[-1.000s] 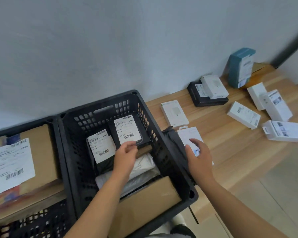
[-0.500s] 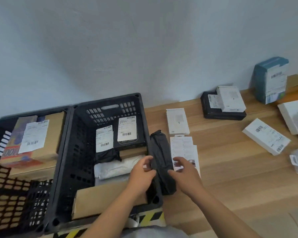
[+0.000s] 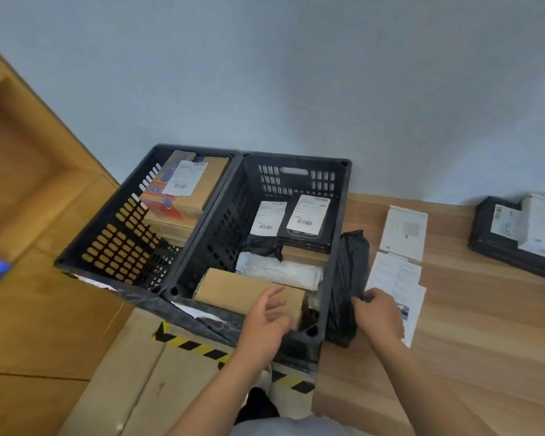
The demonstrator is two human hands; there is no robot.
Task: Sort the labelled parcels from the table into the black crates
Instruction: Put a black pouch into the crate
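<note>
Two black crates stand side by side at the table's left end. The right crate [image 3: 336, 215] holds two black labelled parcels, a white bag and a brown box [image 3: 233, 291]. The left crate [image 3: 107, 221] holds a labelled cardboard parcel [image 3: 186, 187]. A black plastic-wrapped parcel [image 3: 348, 278] leans against the right crate's outer wall on the table. My right hand [image 3: 379, 316] pinches its lower edge. My left hand [image 3: 266, 322] hovers with relaxed fingers over the crate's near corner, just above the brown box, holding nothing.
On the wooden table [image 3: 469, 325] right of the crates lie flat white packets [image 3: 397, 278], a white box [image 3: 405, 231] and a black parcel with a white box on top [image 3: 516, 234]. Cardboard with yellow-black tape [image 3: 189, 344] sits below the crates.
The view has swung left. My left hand has come off the black wrapped parcel and opened over the crate corner. My right hand still holds the parcel's lower end.
</note>
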